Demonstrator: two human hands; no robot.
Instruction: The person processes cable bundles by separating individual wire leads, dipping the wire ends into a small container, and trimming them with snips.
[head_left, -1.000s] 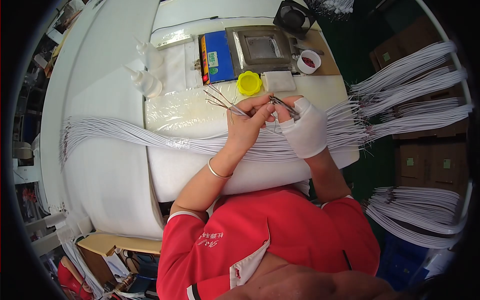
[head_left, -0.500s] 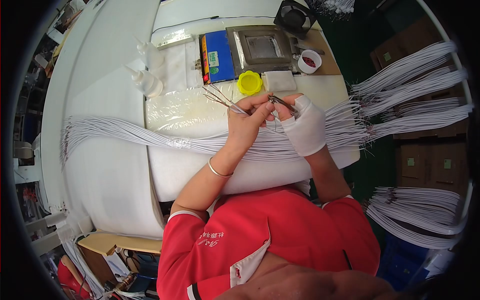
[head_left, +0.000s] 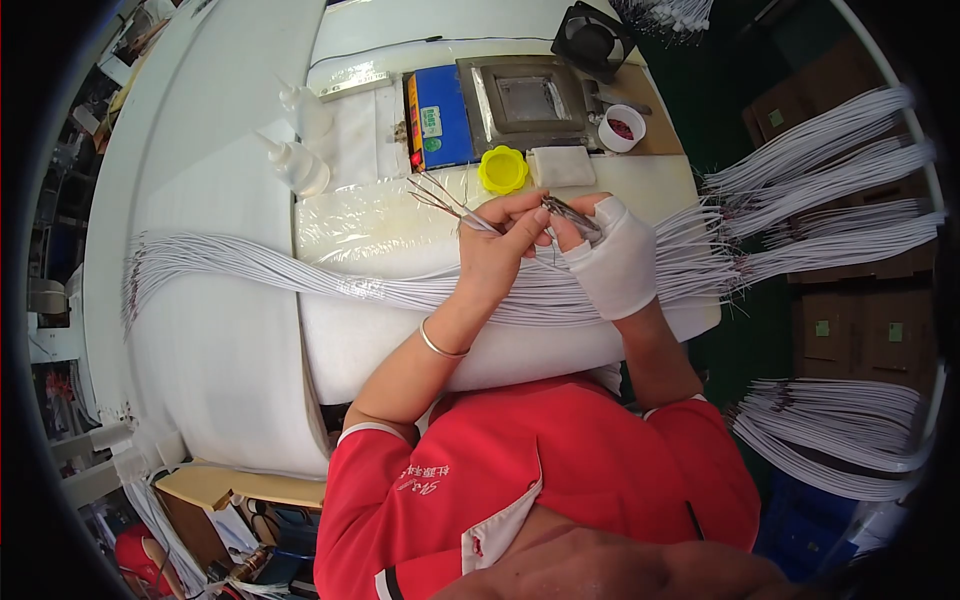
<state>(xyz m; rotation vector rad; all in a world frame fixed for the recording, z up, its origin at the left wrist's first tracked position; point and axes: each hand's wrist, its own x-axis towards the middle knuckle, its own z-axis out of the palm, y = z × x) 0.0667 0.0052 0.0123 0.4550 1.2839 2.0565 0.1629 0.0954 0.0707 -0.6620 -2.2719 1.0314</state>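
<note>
My left hand (head_left: 492,255), bare with a bangle at the wrist, is closed on a white cable (head_left: 478,222). Thin copper-coloured and white wire ends (head_left: 432,195) fan out to its left. My right hand (head_left: 612,262) wears a white fingerless glove and is closed around a small dark metal hand tool (head_left: 575,217), whose exact kind I cannot make out. The tool's tip meets my left thumb and forefinger; what lies between them is too small to tell. Beneath both hands a long bundle of white cables (head_left: 400,288) stretches across the table.
Behind my hands are a yellow scalloped dish (head_left: 502,170), a folded white cloth (head_left: 562,166), a metal-framed unit (head_left: 525,100), a white cup with red bits (head_left: 621,128) and a black fan (head_left: 592,40). Squeeze bottles (head_left: 297,168) stand left. More cable bundles (head_left: 825,440) hang right.
The tool in my right hand has turned slightly, and more of its metal body shows. Both hands stay close together; the whole view has shifted a little.
</note>
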